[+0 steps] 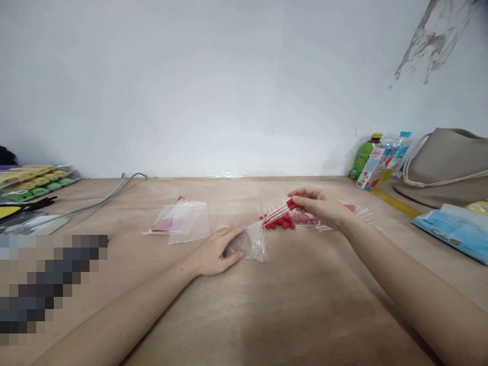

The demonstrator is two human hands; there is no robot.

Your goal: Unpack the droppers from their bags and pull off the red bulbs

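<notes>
The right hand (322, 207) pinches red-ended sticks (277, 214) between its fingers, their long axis slanting down and left to the right edge of a clear bag (252, 245), which the nearer left hand (218, 252), fingers parted, touches on the bench (244, 320).

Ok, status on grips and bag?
Left grip on clear bag. Right grip pinching red-ended sticks, far tips at the bag. Red-headed pile close beside it.

A pale wall (229, 91), softly lit and marked by a brownish patch (434, 43) at upper right, stands behind a wide wood-toned bench (213, 315).
</notes>
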